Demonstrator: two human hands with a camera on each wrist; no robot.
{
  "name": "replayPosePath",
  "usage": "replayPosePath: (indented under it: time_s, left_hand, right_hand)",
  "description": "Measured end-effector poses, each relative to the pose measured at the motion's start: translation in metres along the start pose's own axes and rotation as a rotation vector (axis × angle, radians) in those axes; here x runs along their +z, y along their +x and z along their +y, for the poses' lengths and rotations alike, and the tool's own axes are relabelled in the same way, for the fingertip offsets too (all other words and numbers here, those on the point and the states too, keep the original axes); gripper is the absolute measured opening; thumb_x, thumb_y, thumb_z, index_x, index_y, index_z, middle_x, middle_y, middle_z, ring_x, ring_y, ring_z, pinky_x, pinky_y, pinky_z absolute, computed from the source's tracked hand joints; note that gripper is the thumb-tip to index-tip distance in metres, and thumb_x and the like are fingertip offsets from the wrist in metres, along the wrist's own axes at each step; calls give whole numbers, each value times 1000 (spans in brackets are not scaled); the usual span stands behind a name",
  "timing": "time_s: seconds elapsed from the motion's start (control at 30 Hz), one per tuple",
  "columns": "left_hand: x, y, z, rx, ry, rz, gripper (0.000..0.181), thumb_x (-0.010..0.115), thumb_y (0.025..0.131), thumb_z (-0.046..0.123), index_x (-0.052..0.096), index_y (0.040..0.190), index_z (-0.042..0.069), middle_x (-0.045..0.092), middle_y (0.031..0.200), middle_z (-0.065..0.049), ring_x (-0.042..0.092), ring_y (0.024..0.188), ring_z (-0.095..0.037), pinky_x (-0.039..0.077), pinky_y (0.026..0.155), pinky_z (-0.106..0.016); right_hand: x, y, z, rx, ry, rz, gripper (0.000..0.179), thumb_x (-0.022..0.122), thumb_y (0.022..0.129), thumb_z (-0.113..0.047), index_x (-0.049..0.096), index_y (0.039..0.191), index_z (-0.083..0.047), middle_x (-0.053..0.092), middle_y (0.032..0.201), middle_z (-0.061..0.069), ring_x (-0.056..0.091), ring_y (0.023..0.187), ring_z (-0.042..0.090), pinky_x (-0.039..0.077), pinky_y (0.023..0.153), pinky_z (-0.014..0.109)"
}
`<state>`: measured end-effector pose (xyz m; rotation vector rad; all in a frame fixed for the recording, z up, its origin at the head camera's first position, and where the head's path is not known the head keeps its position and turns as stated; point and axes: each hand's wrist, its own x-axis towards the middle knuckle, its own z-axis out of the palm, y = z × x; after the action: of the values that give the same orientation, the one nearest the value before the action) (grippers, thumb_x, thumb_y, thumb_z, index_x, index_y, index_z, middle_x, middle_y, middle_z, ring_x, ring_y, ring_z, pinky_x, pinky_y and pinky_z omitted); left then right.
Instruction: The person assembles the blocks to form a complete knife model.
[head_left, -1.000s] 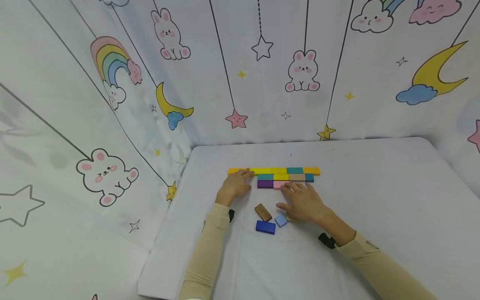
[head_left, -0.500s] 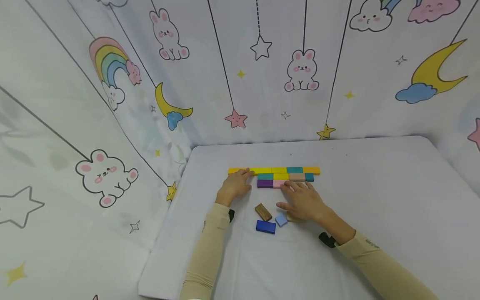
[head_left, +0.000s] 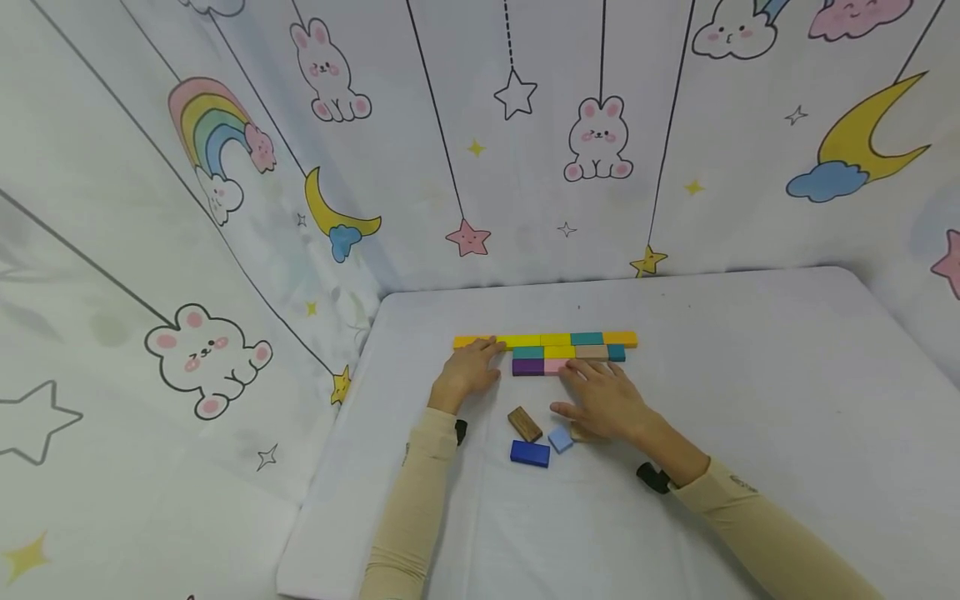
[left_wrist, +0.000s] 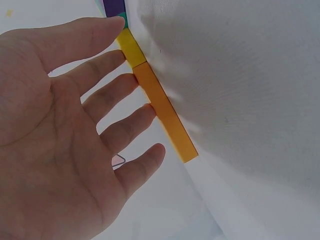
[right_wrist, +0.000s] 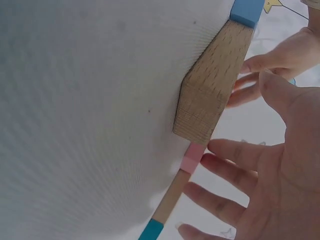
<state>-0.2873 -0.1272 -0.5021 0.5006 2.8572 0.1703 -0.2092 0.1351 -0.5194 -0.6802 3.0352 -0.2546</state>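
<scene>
Coloured blocks lie in three touching rows on the white-covered table. My left hand (head_left: 468,371) rests its fingertips at the left of the back row, on an orange block (left_wrist: 165,112) and a yellow block (left_wrist: 132,49); its fingers are loosely extended. My right hand (head_left: 603,400), fingers spread, touches the pink block (head_left: 553,367) in the front row, beside the purple block (head_left: 528,367). Under its palm a light wooden block (right_wrist: 207,95) is partly hidden in the head view. Teal, yellow and beige (head_left: 592,352) blocks make up the middle row.
Nearer the person lie a loose brown block (head_left: 525,423), a dark blue block (head_left: 529,454) and a small light blue block (head_left: 560,439). A printed cloth (head_left: 420,150) with rabbits and stars hangs behind the table (head_left: 787,400) and along its left side.
The head view has shifted slightly. Both hands and all the blocks keep the same places on the table.
</scene>
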Motion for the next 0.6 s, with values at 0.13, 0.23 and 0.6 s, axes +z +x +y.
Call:
replayPosePath:
  time_s: [0.13, 0.23, 0.6]
  left_hand:
    - [0, 0, -1, 2, 0, 2, 58, 59, 107, 29, 41, 162, 21, 32, 170, -2, 35, 154, -26, 33, 124, -47]
    - [0, 0, -1, 4, -1, -2, 58, 58, 107, 29, 41, 162, 21, 32, 170, -2, 35, 154, -26, 34, 124, -47]
    - [-2, -1, 2, -9, -13, -5, 58, 59, 107, 29, 42, 162, 21, 32, 170, -1, 33, 155, -25, 33, 124, -47]
  right_hand:
    - [0, 0, 2, -7, -2, 9, 77, 59, 100, -63, 52, 153, -8, 47, 160, 14, 42, 147, 39, 30, 120, 68]
    - [1, 0, 4, -9, 4, 10, 77, 58, 100, -63, 52, 153, -8, 47, 160, 15, 41, 148, 39, 29, 120, 68]
    - [-8, -3, -6, -23, 59, 38, 77, 60, 99, -62, 52, 153, -7, 48, 159, 15, 39, 149, 38, 25, 123, 65]
